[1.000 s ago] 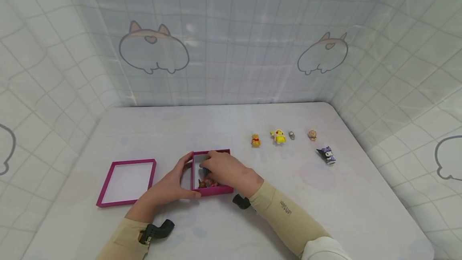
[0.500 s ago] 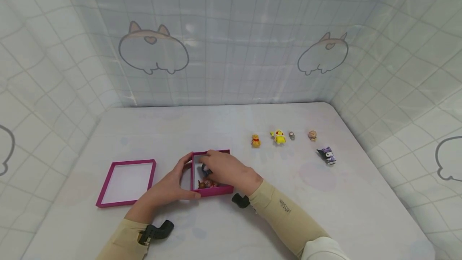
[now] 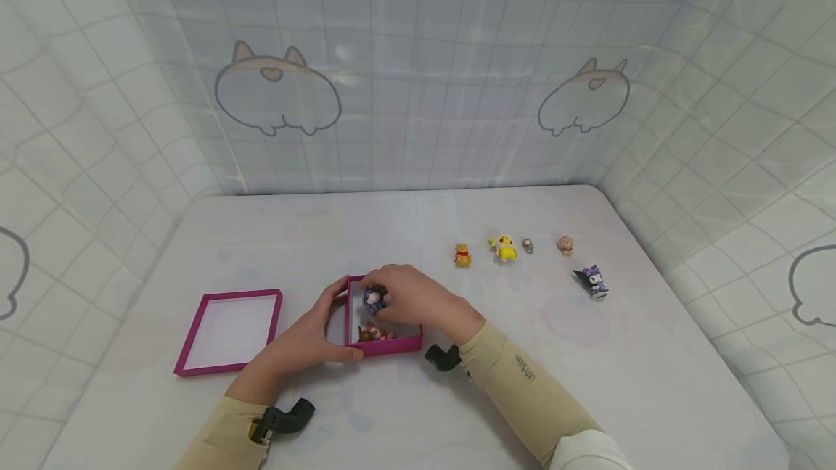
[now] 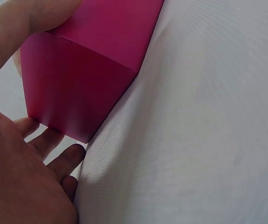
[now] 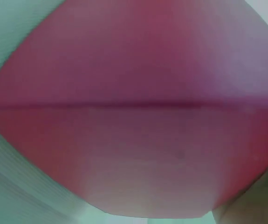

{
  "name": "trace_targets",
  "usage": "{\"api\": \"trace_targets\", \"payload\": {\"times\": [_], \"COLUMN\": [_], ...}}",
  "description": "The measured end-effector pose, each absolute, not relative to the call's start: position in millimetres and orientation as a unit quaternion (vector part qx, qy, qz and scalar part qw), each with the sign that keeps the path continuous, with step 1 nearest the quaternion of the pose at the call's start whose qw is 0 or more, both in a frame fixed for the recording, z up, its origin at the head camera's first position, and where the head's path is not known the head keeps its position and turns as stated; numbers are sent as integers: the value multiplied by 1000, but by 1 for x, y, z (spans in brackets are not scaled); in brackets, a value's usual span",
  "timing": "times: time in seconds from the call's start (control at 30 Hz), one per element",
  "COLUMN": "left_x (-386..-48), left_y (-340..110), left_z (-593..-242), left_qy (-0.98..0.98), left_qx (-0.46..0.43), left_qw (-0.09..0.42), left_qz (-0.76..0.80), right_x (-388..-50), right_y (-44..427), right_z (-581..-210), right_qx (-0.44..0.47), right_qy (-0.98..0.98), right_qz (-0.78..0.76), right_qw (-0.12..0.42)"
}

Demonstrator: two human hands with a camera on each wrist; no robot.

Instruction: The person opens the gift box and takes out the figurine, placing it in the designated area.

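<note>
A magenta box (image 3: 392, 346) with a pale inside stands on the table. My left hand (image 3: 307, 332) grips its left side, thumb at the near wall and fingers at the far corner. The left wrist view shows the box's corner (image 4: 78, 79) between thumb and fingers. Over the box, my right hand (image 3: 418, 299) pinches a small dark-blue figurine (image 3: 374, 301) with a pale face. Several reddish-brown figurines (image 3: 375, 332) lie along the box's near wall, partly hidden by it. Box walls (image 5: 138, 154) fill the right wrist view, and the right fingertips are out of sight there.
A magenta-rimmed lid (image 3: 228, 332) lies left of the box. To the right on the table (image 3: 509, 383) are a Winnie the Pooh figurine (image 3: 463, 255), a yellow figurine (image 3: 504, 248), a tiny grey one (image 3: 527, 245), a tan one (image 3: 565, 244) and a purple-black one (image 3: 593, 281).
My right hand has risen slightly and the dark-blue figurine in its fingers shows more clearly, moved up within the box. The left hand and the box have hardly moved.
</note>
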State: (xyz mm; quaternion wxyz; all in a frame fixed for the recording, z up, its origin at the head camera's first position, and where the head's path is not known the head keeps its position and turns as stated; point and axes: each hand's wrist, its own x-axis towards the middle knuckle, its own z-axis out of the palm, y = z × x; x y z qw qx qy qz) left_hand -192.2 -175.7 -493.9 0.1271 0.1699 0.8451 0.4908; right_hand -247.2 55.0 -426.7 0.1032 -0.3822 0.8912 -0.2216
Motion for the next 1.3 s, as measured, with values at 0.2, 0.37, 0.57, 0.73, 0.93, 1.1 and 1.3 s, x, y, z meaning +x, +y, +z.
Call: {"api": "trace_targets", "payload": {"times": [0.2, 0.37, 0.57, 0.73, 0.93, 1.1, 1.3], "left_x": [-191, -192, -193, -193, -193, -193, -191], "left_y": [-175, -175, -174, -173, -173, -174, -174], "left_z": [-492, -491, -492, -491, -490, -491, -491], "left_qy": [843, 843, 843, 849, 854, 855, 854], "left_qx": [168, 162, 168, 163, 157, 154, 157], "left_qw": [131, 134, 135, 130, 133, 131, 131], "left_qz": [494, 495, 493, 485, 478, 477, 478], "right_x": [-250, -253, -254, -253, -252, -250, -247], "right_y": [62, 67, 78, 90, 104, 116, 131], "right_z": [-422, -416, -415, -414, -415, -421, -426], "right_qx": [-398, -390, -348, -315, -299, -282, -259], "right_qy": [874, 870, 866, 866, 857, 846, 851], "right_qz": [-271, -291, -347, -378, -409, -441, -448], "right_qw": [73, 78, 97, 91, 90, 102, 91]}}
